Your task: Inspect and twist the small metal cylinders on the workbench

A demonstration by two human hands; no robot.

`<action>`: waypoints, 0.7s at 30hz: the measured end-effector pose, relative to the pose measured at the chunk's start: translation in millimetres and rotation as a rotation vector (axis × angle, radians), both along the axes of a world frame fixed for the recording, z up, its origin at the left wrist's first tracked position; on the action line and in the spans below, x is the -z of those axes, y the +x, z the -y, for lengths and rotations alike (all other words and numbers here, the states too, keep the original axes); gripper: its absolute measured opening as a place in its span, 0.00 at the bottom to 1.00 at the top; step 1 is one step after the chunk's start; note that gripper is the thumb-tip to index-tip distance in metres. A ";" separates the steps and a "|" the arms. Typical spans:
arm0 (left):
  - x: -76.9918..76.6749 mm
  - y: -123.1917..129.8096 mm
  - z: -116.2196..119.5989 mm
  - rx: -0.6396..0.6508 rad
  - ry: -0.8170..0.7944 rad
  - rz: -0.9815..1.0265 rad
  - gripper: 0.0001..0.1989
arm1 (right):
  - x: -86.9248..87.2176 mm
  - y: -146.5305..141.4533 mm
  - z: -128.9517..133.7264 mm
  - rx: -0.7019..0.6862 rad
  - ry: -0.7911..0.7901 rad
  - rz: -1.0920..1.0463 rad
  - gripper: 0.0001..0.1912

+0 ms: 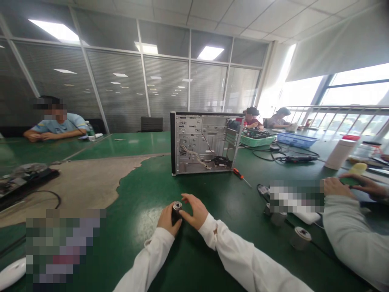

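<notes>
A metal can (177, 206) stands upright on its long axis, low at the center of a green table (152, 184), ringed by the fingers and thumb of a worker's left hand (165, 222), the nearer one, at 8 o'clock. At 3 o'clock, the right hand (198, 213) holds its fingers spread from a thumb at the can's rim. An open computer case (173, 142) sits beyond, toward 1 o'clock
</notes>
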State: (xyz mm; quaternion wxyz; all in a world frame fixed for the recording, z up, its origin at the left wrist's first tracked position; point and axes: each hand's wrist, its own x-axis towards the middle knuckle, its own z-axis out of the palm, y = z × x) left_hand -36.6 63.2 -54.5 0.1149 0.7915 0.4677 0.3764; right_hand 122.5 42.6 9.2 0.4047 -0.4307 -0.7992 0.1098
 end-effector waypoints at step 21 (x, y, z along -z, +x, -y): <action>-19.6 12.6 7.4 -0.135 -0.176 0.262 0.16 | 5.1 -13.1 -14.4 0.013 -0.068 -0.312 0.06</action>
